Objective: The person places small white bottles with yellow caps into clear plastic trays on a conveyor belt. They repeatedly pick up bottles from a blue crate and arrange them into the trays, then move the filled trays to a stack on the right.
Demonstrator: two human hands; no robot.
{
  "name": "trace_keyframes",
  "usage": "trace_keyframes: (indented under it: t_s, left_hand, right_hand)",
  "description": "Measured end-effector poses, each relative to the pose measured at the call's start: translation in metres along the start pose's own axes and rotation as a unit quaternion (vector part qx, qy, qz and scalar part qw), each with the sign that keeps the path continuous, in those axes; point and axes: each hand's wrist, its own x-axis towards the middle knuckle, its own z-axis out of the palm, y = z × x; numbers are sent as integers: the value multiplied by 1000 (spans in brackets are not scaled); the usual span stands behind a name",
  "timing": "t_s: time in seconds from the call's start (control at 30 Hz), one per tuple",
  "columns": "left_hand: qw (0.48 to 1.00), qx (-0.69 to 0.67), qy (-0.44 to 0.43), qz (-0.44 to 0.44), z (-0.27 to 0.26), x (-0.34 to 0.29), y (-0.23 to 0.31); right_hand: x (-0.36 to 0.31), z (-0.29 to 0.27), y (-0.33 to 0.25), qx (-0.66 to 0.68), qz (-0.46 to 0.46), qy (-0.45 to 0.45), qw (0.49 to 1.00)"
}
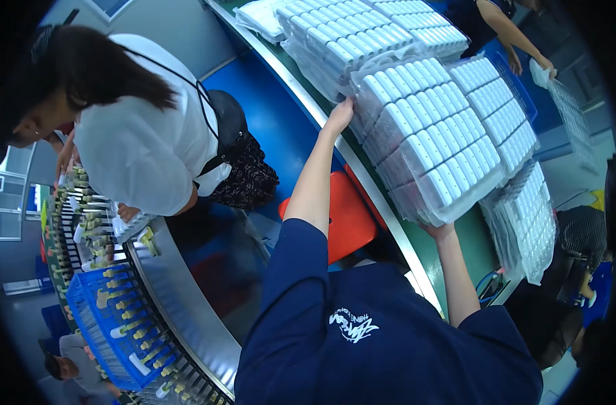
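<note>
Nearest to my remote view, two navy sleeves (pixel 294 260) lead to bare forearms that extend to the green table (pixel 470 237), the landmark here. A red stool (pixel 348 226) stands beside the table's near edge. Over the table top, the right hand (pixel 442 231) meets the lower end of the tray stack (pixel 433 131); its fingers are hidden beneath, so I cannot tell how far they are closed. The left hand (pixel 340 116), at the table's near edge, is clamped on the stack's left side, fingertips partly covered. The tray stack, rows of white blocks in clear plastic, lies over the table; I cannot tell whether it touches the surface. Farther across the table I note other wrapped stacks (pixel 495 111) of similar white blocks. Well left of the table, a co-worker in a white top (pixel 139 121) faces away from it, near a curved metal counter (pixel 186 290) and a blue crate (pixel 105 337). Beyond the table's far side, another person's hand (pixel 546 67) holds a clear tray (pixel 571 125).
</note>
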Motion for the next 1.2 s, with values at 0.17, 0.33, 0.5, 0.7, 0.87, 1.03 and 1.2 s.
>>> trace_keyframes:
  t_s: [0.17, 0.33, 0.5, 0.7, 0.87, 1.03, 1.2]
  left_hand:
    - [996, 13, -82, -25, 8, 38, -1]
    - [988, -69, -140, 5, -18, 60, 0]
    - [960, -63, -263, -80, -9, 28, 38]
    - [959, -54, -245, -134, -22, 74, 28]
    - [939, 8, -315, -137, -29, 64, 51]
    - [951, -20, -284, -124, -29, 62, 41]
    - [950, -71, -287, -98, -23, 41, 50]
  right_hand:
    - [31, -62, -6, 22, 17, -123, 992]
    - [36, -29, -22, 47, 22, -101, 994]
    - [3, -43, -4, 64, -25, -33, 997]
    - [17, -11, -23, 29, -23, -37, 999]
    - [11, -25, -12, 49, -37, -18, 998]
    - [16, -25, -19, 42, -34, -25, 998]
    - [13, -36, -17, 52, -36, -23, 998]
